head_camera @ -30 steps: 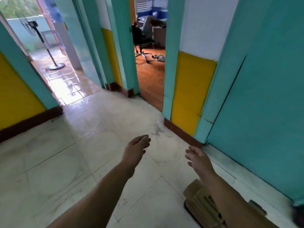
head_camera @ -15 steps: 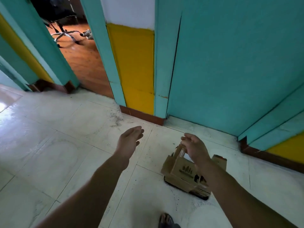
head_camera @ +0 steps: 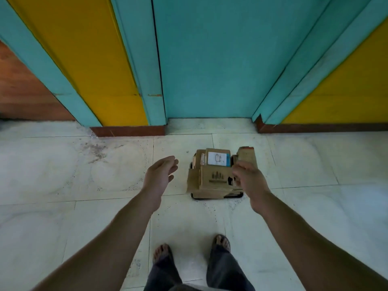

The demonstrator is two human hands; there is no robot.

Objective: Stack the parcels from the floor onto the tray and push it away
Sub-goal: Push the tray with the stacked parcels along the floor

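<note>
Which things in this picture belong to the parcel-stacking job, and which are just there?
Job: cardboard parcels, black tray, left hand, right hand.
Just there: teal door, brown skirting, sandalled feet.

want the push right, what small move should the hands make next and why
Probably bring the left hand in against the left side of the cardboard parcels: it is open and apart from them, while the right hand is at their right.

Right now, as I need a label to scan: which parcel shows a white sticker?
The rear middle parcel: its upward face carries a white label with a blue edge. The front parcel bears only a dark printed logo.
</note>
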